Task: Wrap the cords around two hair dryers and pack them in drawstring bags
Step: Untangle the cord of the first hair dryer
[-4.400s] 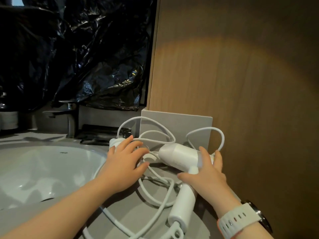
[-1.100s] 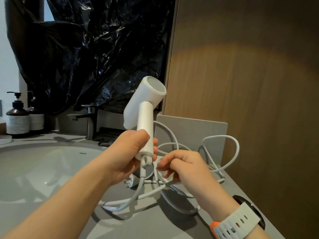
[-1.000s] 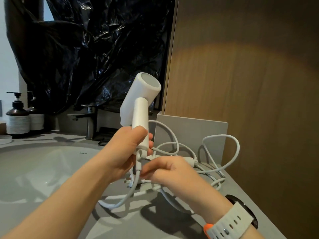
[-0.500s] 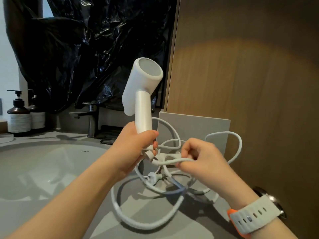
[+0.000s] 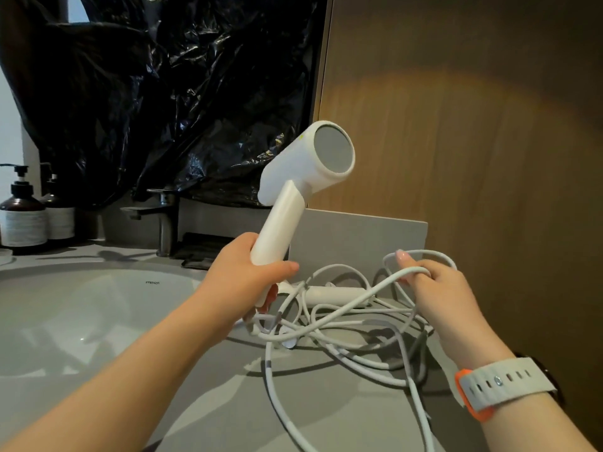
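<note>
My left hand (image 5: 243, 282) grips the handle of a white hair dryer (image 5: 303, 171) and holds it upright above the counter, its round end facing me. Its white cord (image 5: 362, 290) runs from the handle's base to my right hand (image 5: 437, 291), which holds a loop of it with curled fingers. Behind the cords a second white hair dryer (image 5: 336, 292) lies on the counter, mostly hidden. A tangle of white cords (image 5: 342, 340) spreads over the grey counter between my hands. No drawstring bag is in view.
A white sink basin (image 5: 81, 314) fills the left, with a dark tap (image 5: 163, 220) behind it. Two dark pump bottles (image 5: 24, 216) stand at far left. A grey box (image 5: 359, 243) leans against the wooden wall (image 5: 473, 158). Black plastic sheeting (image 5: 163, 93) hangs behind.
My right hand has pulled the cord out to the right and higher, stretching it away from the handle. The dryer in my left hand has tilted, its head leaning more to the right.
</note>
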Demonstrator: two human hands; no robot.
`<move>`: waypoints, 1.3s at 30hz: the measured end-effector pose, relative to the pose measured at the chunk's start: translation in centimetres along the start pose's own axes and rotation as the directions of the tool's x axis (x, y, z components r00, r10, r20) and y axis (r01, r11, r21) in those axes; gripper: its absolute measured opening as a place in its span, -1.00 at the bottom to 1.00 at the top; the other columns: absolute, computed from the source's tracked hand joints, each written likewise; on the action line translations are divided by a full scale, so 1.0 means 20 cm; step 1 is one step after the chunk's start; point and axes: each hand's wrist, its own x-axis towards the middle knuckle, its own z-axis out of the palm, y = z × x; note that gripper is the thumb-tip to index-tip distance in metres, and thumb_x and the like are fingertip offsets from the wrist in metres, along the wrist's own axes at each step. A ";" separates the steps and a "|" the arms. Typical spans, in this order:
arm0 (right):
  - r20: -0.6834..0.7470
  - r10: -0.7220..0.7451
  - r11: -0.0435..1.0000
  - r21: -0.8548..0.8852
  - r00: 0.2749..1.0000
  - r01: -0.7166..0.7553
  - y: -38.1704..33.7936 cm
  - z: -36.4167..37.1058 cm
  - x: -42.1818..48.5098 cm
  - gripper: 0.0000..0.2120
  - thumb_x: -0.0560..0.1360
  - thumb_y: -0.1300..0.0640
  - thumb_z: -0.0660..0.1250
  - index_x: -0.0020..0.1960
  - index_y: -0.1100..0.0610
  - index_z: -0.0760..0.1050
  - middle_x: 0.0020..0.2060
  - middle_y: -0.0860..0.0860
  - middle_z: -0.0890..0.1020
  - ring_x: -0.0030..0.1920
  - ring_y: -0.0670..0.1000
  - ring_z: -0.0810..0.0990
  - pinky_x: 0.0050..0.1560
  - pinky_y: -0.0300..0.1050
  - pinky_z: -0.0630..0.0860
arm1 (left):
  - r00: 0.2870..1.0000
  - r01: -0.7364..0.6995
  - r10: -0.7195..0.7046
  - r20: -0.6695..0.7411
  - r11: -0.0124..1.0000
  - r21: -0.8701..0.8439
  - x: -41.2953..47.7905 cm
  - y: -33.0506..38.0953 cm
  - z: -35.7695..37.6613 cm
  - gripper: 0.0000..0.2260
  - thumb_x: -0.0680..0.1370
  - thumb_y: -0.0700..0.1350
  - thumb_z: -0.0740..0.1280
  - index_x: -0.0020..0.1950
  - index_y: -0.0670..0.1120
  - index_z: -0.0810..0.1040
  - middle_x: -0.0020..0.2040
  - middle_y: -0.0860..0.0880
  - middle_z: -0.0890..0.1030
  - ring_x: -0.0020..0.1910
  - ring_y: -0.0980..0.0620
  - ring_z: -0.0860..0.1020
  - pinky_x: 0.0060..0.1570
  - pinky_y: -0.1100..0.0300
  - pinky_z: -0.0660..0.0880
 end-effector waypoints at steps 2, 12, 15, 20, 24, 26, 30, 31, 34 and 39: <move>-0.087 -0.006 1.000 0.030 0.996 0.008 -0.01 -0.02 0.00 -0.49 0.47 -0.18 0.26 -0.20 0.32 0.54 -0.32 0.16 0.50 -0.28 0.07 0.42 -0.23 -0.06 0.37 | 1.000 -0.004 0.004 -0.025 1.000 0.026 0.00 0.00 0.01 -0.77 0.44 -0.10 0.43 -0.02 -0.09 0.43 -0.34 -0.06 0.49 -0.48 0.05 0.44 -0.43 0.14 0.41; 0.008 -0.030 0.913 0.407 1.000 0.024 -0.04 -0.07 0.00 -0.83 0.47 0.34 0.19 -0.22 0.12 0.32 -0.47 -0.01 0.32 -0.46 -0.07 0.26 -0.36 -0.12 0.26 | 0.992 -0.095 0.105 -0.065 0.986 0.138 0.00 0.00 -0.03 -0.90 0.50 0.01 0.34 -0.03 0.06 0.47 -0.32 -0.02 0.54 -0.51 0.14 0.47 -0.52 0.27 0.40; 0.160 -0.017 0.801 0.593 0.987 -0.083 -0.05 -0.09 -0.01 -0.87 0.51 0.19 0.16 -0.22 0.11 0.34 -0.46 -0.04 0.29 -0.42 -0.08 0.22 -0.29 -0.15 0.22 | 1.000 -0.027 0.026 0.014 0.999 0.027 -0.01 0.00 0.00 -0.90 0.54 0.00 0.29 0.03 0.07 0.48 -0.21 -0.01 0.59 -0.36 0.12 0.51 -0.44 0.26 0.42; 0.036 -0.050 0.924 0.382 0.998 0.033 -0.03 -0.07 -0.01 -0.84 0.54 0.09 0.24 -0.15 0.13 0.52 -0.46 -0.05 0.36 -0.39 -0.06 0.28 -0.31 -0.16 0.28 | 0.972 0.144 -0.099 0.212 0.968 -0.208 -0.03 -0.01 -0.01 -0.60 0.31 0.01 0.42 0.13 0.00 0.51 0.05 -0.06 0.63 -0.25 0.18 0.56 -0.13 0.18 0.57; -0.103 -0.157 0.965 0.196 0.982 0.175 -0.01 -0.03 -0.01 -0.86 0.49 0.07 0.33 -0.16 0.14 0.56 -0.43 0.02 0.46 -0.39 -0.05 0.36 -0.33 -0.15 0.35 | 0.946 0.223 -0.123 0.299 0.919 -0.326 -0.03 -0.01 -0.01 -0.50 0.24 -0.15 0.42 0.17 -0.07 0.48 -0.08 0.03 0.69 -0.27 0.11 0.60 -0.21 0.20 0.59; -0.165 -0.232 0.958 0.130 0.959 0.255 -0.02 -0.01 -0.02 -0.88 0.48 0.07 0.34 -0.18 0.09 0.56 -0.36 0.03 0.53 -0.34 -0.05 0.43 -0.29 -0.15 0.41 | 0.936 0.259 -0.137 0.324 0.892 -0.372 -0.03 0.00 -0.01 -0.48 0.20 -0.19 0.44 0.15 -0.14 0.48 -0.18 -0.01 0.66 -0.35 0.09 0.56 -0.25 0.19 0.58; -0.209 -0.306 0.941 0.082 0.929 0.329 -0.01 0.00 -0.02 -0.83 0.54 0.09 0.26 -0.18 -0.13 0.51 -0.28 -0.09 0.58 -0.26 -0.11 0.50 -0.21 -0.17 0.47 | 0.924 0.313 -0.169 0.343 0.848 -0.428 -0.03 0.00 0.01 -0.55 0.21 -0.04 0.48 0.03 -0.14 0.47 -0.35 -0.06 0.55 -0.48 0.07 0.47 -0.33 0.19 0.52; -0.199 -0.312 0.938 0.090 0.929 0.334 -0.01 0.00 -0.02 -0.81 0.55 0.09 0.23 -0.16 -0.16 0.50 -0.28 -0.11 0.58 -0.26 -0.12 0.51 -0.21 -0.18 0.45 | 0.925 0.320 -0.179 0.335 0.842 -0.435 -0.02 0.00 0.01 -0.59 0.25 -0.02 0.45 0.01 -0.14 0.46 -0.38 -0.06 0.54 -0.50 0.07 0.46 -0.35 0.19 0.50; -0.179 -0.318 0.932 0.122 0.931 0.341 -0.01 0.02 -0.02 -0.79 0.55 0.09 0.23 -0.15 -0.19 0.52 -0.30 -0.12 0.58 -0.25 -0.11 0.51 -0.19 -0.15 0.46 | 0.932 0.315 -0.191 0.307 0.846 -0.431 -0.02 -0.01 0.00 -0.65 0.27 -0.06 0.41 -0.04 -0.17 0.46 -0.40 -0.06 0.55 -0.47 0.05 0.53 -0.34 0.18 0.53; -0.147 -0.383 0.922 -0.128 0.912 0.367 -0.01 0.06 -0.04 -0.83 0.54 0.06 0.24 -0.08 -0.03 0.61 -0.32 -0.08 0.58 -0.27 -0.14 0.50 -0.26 -0.29 0.40 | 0.912 0.354 -0.147 0.384 0.756 -0.550 -0.05 0.02 0.01 -0.58 0.26 -0.26 0.40 0.09 -0.21 0.45 -0.01 -0.23 0.67 0.01 -0.18 0.64 -0.01 -0.05 0.58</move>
